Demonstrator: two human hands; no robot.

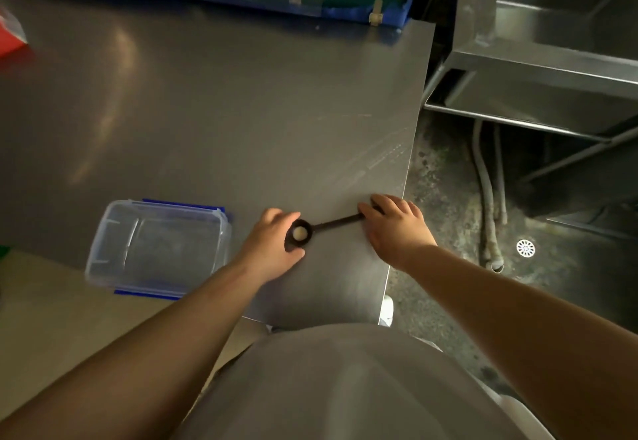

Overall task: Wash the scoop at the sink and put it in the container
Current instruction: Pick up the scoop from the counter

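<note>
On the brushed-steel table (241, 111), both hands grip the dark round-bowled scoop (321, 227): left hand (272, 246) bowl, right hand (393, 225) handle

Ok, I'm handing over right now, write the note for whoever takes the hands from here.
Left hand: cupped around the bowl of the scoop, which holds a pale lump.
Right hand: on the handle end.
The scoop lies on the steel table. The clear container sits open to its left; the sink is to the far right.
Done: nothing yet.
Left: lift, wash at the sink, place in the container.
</note>
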